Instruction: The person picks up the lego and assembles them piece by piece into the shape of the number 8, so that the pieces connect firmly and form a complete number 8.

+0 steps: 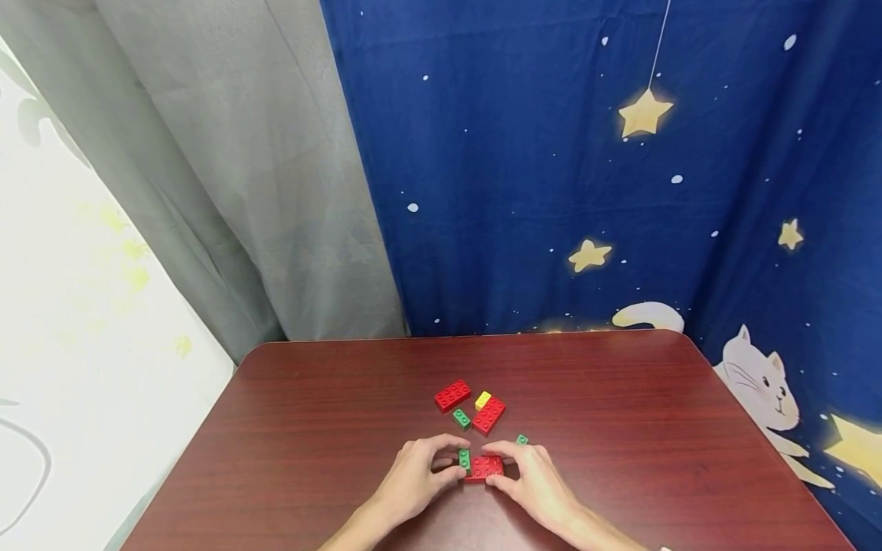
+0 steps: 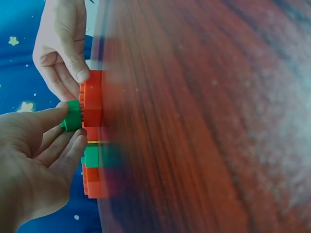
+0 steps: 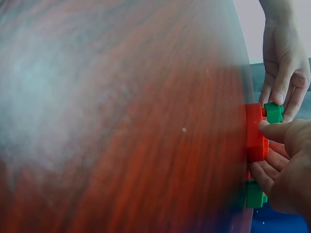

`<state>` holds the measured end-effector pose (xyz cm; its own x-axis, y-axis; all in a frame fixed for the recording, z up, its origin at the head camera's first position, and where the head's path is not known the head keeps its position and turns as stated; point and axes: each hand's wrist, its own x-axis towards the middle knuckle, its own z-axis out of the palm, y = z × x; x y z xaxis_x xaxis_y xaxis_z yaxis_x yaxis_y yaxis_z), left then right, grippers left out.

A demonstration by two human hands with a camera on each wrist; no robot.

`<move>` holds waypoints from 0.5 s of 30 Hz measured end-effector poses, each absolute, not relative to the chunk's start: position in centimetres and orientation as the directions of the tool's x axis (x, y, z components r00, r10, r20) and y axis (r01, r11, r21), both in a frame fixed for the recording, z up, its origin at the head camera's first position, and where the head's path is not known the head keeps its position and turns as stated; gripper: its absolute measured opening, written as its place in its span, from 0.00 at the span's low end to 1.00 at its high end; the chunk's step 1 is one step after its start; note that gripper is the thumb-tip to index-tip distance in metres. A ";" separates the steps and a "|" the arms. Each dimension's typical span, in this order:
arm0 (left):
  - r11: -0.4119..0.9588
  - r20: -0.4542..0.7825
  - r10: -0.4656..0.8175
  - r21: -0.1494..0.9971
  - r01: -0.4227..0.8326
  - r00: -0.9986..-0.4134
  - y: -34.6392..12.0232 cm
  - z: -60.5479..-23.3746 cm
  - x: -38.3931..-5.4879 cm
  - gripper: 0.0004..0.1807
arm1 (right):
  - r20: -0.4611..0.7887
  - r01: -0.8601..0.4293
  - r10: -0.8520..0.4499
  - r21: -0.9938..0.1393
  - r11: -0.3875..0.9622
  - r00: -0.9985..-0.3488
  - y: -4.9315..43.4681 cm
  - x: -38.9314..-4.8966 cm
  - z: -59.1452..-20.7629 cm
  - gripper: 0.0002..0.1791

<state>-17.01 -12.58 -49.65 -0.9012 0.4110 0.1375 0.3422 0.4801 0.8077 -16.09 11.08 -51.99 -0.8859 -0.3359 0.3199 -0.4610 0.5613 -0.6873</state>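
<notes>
Between thumb and fingers, my left hand pinches a small green toy brick. That brick is over the left end of a larger red brick, close against its studs in the left wrist view. My right hand holds the red brick at its right end, thumb on the near side and fingers on the far side. The red brick lies flat on the table, studs up. From the right wrist, the green brick appears at the studded face of the red brick.
Beyond my hands on the brown table lie a red brick, a second red brick, a yellow brick and a green brick. Another green brick sits just behind my right hand, partly hidden. Curtains hang beyond the table's far edge.
</notes>
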 end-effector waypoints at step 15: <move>0.433 0.108 0.419 0.849 0.303 -0.902 -12.6 -50.1 -17.1 0.16 | 0.289 -0.421 -0.319 -0.747 0.514 -0.903 11.3 -16.4 -52.5 0.20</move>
